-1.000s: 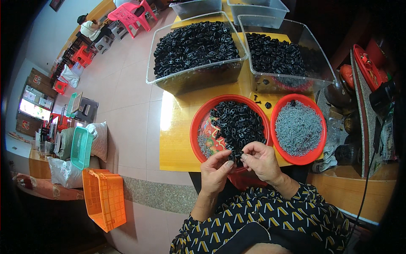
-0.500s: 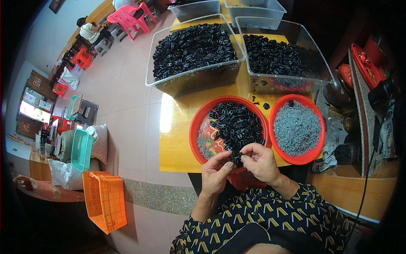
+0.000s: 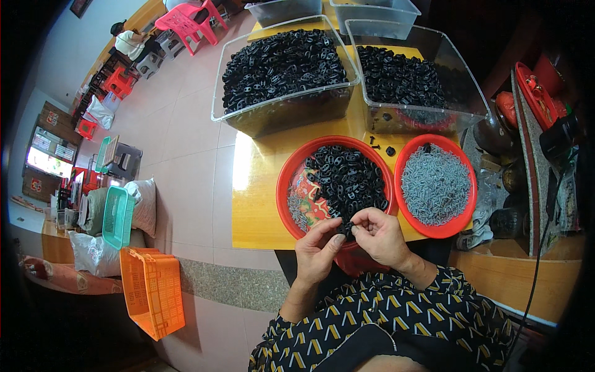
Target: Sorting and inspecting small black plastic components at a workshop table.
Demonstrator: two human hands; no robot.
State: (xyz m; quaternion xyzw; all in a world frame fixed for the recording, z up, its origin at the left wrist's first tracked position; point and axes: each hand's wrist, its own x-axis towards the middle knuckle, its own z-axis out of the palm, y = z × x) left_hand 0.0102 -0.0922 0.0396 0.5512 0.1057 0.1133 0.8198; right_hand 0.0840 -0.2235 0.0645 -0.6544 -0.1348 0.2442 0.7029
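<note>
At the near rim of a red basin (image 3: pixel 282 208), my left hand (image 3: pixel 317 251) and my right hand (image 3: pixel 380 240) meet with bent fingers. Between their fingertips they pinch a small black plastic part (image 3: pixel 346 229), mostly covered by the fingers. Black oval parts with two holes (image 3: pixel 348 177) are heaped in the basin, and a few screws (image 3: pixel 299 211) lie at its left side over a patterned bottom. To the right stands a second red basin (image 3: pixel 474 186), filled with silvery screws (image 3: pixel 436 186).
Two clear bins (image 3: pixel 291 104) (image 3: pixel 427 121) of black parts stand behind the basins on the yellow table (image 3: pixel 254 223). Loose black pieces (image 3: pixel 390 150) lie between. An orange crate (image 3: pixel 162 297) and green basket (image 3: pixel 118 217) are at the left. A seated person (image 3: pixel 131 44) is far off.
The hands stay at the basin rim, and their fingertips have drawn slightly closer around the black part. The whole view has shifted a little; nothing else visibly moves.
</note>
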